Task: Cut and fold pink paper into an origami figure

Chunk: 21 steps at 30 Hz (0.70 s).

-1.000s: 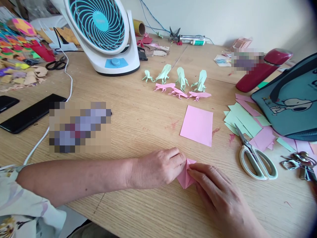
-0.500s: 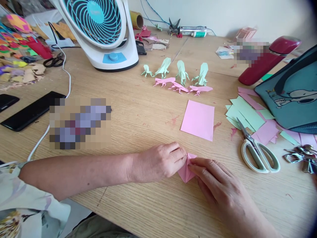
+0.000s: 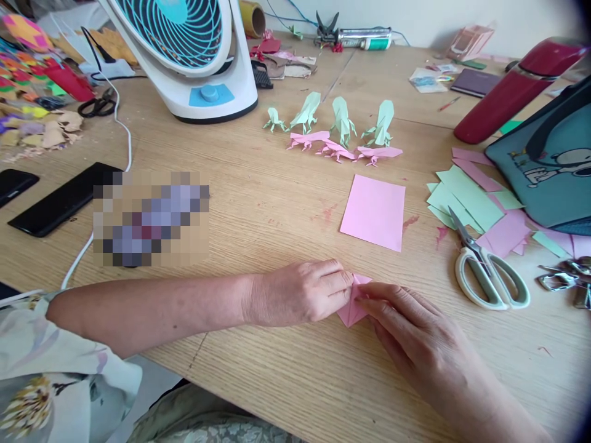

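Observation:
Close to the table's front edge, a small piece of folded pink paper (image 3: 353,312) shows diagonal creases meeting along a middle line. My left hand (image 3: 305,292) is closed on its left side, the fingers curled over it. From the right, my right hand (image 3: 410,326) pinches the same piece, its fingertips pressing near the middle crease. Both hands cover much of the paper. Beyond them lies a flat square sheet of pink paper (image 3: 373,212). Farther back stand several light green origami insects (image 3: 342,120), with pink origami insects (image 3: 339,149) in front of them.
White-handled scissors (image 3: 492,277) lie to the right, by green and pink paper pieces (image 3: 466,200) and metal keys (image 3: 567,277). A red flask (image 3: 508,92) and a teal bag (image 3: 545,166) stand behind. At the left are a fan (image 3: 207,92) and a black phone-like slab (image 3: 64,200).
The view has shifted slightly, so the table things sit a little higher and farther right. Both hands keep hold of the folded paper, with little visible change in their grip.

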Motion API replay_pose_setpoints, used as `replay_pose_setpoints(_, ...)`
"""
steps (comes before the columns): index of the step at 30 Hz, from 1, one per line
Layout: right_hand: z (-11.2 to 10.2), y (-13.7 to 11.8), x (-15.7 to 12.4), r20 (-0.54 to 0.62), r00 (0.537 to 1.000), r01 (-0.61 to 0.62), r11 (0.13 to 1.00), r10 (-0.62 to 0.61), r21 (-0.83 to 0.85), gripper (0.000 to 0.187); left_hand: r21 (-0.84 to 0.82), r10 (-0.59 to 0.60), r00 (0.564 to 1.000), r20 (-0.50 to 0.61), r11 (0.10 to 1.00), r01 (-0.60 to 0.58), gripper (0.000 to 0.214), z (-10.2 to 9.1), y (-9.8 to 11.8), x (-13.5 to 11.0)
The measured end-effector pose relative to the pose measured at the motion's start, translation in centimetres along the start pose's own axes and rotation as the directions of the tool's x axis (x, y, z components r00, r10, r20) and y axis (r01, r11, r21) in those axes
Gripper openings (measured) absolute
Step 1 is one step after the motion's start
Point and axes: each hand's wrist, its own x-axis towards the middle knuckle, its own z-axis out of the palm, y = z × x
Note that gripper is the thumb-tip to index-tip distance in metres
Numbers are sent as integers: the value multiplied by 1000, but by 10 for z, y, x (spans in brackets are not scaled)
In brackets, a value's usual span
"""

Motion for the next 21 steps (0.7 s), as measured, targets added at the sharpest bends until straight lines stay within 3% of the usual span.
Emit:
replay_pose_setpoints(15, -6, -3, 5, -23, 1000, 15, 1000, -15, 14, 33, -33, -38, 999, -1, 999, 38, 26, -4, 0, -1)
replay_pose_setpoints(21, -7, -5, 6, -32, 999, 23, 1000, -23, -10, 33, -58, -55, 997, 63, 997, 58, 31, -5, 2, 1)
